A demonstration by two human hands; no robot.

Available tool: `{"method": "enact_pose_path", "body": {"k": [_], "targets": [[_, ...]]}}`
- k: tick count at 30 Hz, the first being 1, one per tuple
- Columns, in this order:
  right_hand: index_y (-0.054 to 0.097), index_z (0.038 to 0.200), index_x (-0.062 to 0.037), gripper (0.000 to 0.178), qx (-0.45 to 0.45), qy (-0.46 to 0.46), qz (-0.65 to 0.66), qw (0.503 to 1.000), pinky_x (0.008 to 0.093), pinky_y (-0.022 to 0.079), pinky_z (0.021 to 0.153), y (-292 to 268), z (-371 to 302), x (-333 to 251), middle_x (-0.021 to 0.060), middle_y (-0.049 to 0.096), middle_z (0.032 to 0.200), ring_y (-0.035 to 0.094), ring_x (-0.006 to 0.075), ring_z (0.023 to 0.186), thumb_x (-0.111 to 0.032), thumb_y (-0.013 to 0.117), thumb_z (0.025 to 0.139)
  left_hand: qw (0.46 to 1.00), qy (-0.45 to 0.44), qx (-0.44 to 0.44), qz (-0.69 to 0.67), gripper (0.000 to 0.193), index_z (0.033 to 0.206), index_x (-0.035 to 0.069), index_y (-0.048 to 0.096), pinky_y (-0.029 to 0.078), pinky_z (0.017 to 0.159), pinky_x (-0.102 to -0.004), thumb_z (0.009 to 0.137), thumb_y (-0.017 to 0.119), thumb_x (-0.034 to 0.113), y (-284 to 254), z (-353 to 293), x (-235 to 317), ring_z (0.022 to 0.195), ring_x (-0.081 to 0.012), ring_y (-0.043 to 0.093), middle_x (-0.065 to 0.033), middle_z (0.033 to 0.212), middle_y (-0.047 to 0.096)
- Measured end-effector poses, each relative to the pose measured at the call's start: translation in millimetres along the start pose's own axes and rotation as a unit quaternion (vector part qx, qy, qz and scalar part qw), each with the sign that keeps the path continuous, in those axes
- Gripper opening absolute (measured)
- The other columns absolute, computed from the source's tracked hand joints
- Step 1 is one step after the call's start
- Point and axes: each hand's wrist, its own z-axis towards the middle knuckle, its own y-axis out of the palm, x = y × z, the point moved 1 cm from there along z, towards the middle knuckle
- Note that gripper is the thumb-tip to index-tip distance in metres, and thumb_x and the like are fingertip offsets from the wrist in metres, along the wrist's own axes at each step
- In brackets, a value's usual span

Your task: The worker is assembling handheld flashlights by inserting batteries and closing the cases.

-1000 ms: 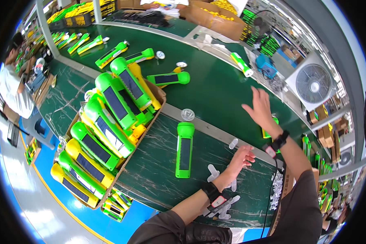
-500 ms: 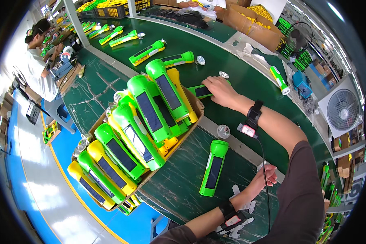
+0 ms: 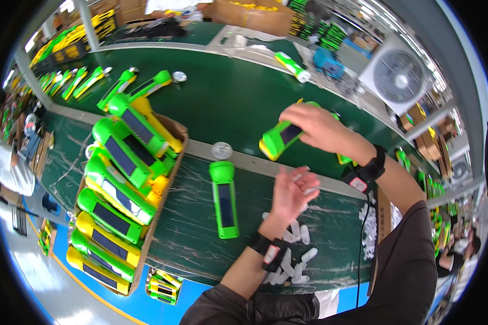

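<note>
My right hand (image 3: 320, 127) is wrapped over a green and yellow flashlight (image 3: 281, 138) with a dark solar panel, above the green belt. Its far end is partly hidden by the hand. My left hand (image 3: 291, 196) is palm up below it, fingers curled around what look like small white plastic pieces (image 3: 311, 190). Near its wrist lie several more loose white pieces (image 3: 305, 234) on the dark marbled table. To the left a green flashlight (image 3: 224, 203) lies on the table, a round clear-and-silver lamp head (image 3: 222, 150) at its top end.
A cardboard box (image 3: 165, 203) heaped with green and yellow flashlights stands at left. More flashlights (image 3: 89, 81) lie along the belt (image 3: 222, 92). A single flashlight (image 3: 291, 66) rests on the far ledge, near a blue container (image 3: 328, 62) and a fan (image 3: 398, 76). A cable hangs from my right wrist.
The view has turned to the right. My right hand has lifted a flashlight off the belt and brought it nearer. My left hand has come up from the table, palm turned up.
</note>
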Motion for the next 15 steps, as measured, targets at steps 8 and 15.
{"method": "enact_pose_path", "body": {"k": [8,15], "targets": [[0.059,0.095,-0.0038,0.028,-0.02,-0.053,-0.111,0.992,0.0374,0.045,0.096,8,-121,-70,0.011,0.056,0.11,0.054,0.0269,0.111,-0.012,0.066,0.069,0.983,-0.126,-0.078,0.111,0.073,0.136,0.007,0.042,0.049,0.089,-0.0523,0.095,0.026,0.065,24,-15,-15,0.112,-0.0335,0.058,-0.0155,0.129,0.054],[0.057,0.109,-0.0028,0.047,0.009,0.02,-0.18,0.983,0.0471,0.032,0.11,25,-157,-107,0.0223,0.032,0.146,0.035,0.0364,0.135,-0.01,0.071,0.065,0.961,-0.142,-0.058,0.229,0.061,0.124,0.016,0.051,0.054,0.071,-0.0358,0.093,0.033,0.066,16,-22,-30,0.09,-0.0192,0.063,-0.0049,0.103,0.062]]}}
